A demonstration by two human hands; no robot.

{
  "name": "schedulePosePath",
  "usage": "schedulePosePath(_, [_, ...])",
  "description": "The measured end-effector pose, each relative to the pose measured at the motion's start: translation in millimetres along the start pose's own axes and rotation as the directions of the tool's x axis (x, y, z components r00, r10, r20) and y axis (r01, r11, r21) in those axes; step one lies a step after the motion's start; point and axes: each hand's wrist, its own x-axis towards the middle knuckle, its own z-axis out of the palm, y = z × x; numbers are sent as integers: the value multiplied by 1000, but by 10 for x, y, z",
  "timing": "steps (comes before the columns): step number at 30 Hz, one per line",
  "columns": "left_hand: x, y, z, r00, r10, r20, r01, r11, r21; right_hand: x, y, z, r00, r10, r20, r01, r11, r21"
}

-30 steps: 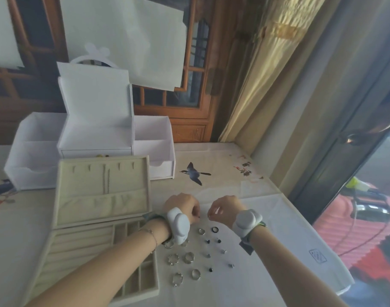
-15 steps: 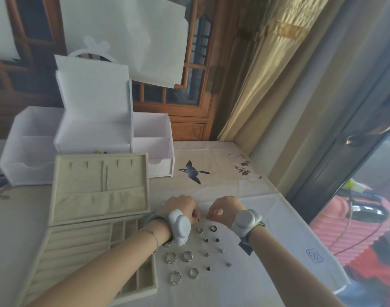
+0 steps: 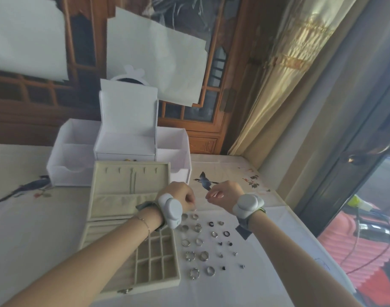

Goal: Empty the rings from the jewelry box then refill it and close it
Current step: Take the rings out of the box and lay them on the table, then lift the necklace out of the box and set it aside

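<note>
Jewelry box (image 3: 132, 244) open, lid upright; both hands' fingers curled, contents unclear.

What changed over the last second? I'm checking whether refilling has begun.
The left hand and right hand moved slightly up and away from the rings, uncovering the top ones. Their fingers remain curled; whether they pinch anything is unclear. The rings on the cloth and the open jewelry box stayed put.
</note>
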Motion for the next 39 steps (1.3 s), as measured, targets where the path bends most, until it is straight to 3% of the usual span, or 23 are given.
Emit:
schedulePosePath(10, [-458,-523,-526,989,-114,-97,112,993,-33,353,-822,171,998,-57,31,57,998,-10])
schedulePosePath(19, [-754,-1129,-873,961,-232,-152,227,973,-52,703,-1438,543,991,99,94,-95,994,-46])
schedulePosePath(31, [-870,-1589,-1017,938,-312,-149,297,948,-115,1044,-1630,811,957,290,19,-287,952,-105])
schedulePosePath(39, [-862,-1624,-1006,935,-313,-167,297,948,-111,1156,-1625,922,949,315,-12,-315,947,-60])
